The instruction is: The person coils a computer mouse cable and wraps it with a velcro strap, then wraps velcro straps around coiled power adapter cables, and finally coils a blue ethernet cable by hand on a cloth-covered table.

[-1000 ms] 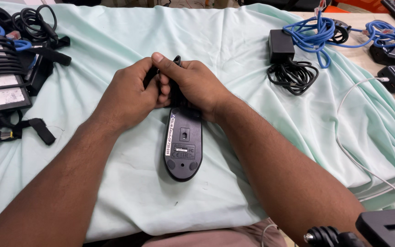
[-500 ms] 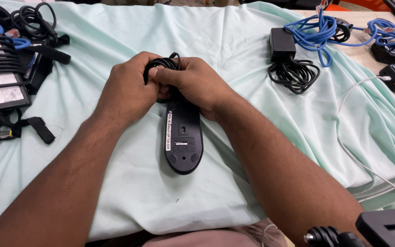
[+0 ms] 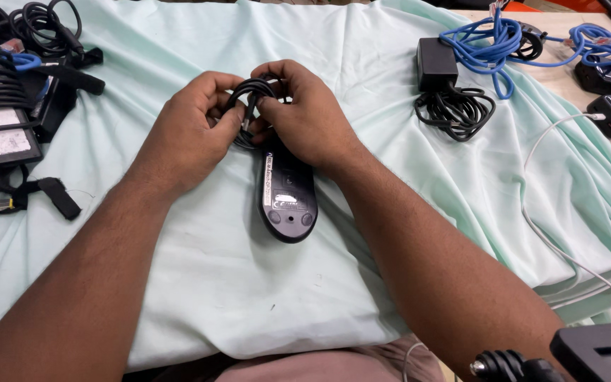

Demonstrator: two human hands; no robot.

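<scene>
**Both hands gather a thin black cord above an upturned mouse**

Head view: A black computer mouse (image 3: 288,192) lies belly-up near the middle of a pale green cloth (image 3: 178,283), its labelled underside facing the camera. At its 12 o'clock end, the left hand (image 3: 191,134) and right hand (image 3: 305,117) meet over a bundle of black cord (image 3: 249,95). Both hands are closed narrowly around it, fingertips pinching the loops; the left thumb presses a strand beside the coil.

The cord looks light, limp and somewhat springy, so loops would likely slip loose unless pinched where they cross. The mouse body appears a hard, smooth plastic shell, light and easy to slide on the fabric; its narrower flanks seem the surest place to take hold, rather than by the cord where it enters the shell.

At 2 o'clock from the mouse sit a black power adapter (image 3: 436,62) with its coiled lead and blue cables (image 3: 493,39). At 9 to 10 o'clock lie more black adapters (image 3: 1,138).
</scene>
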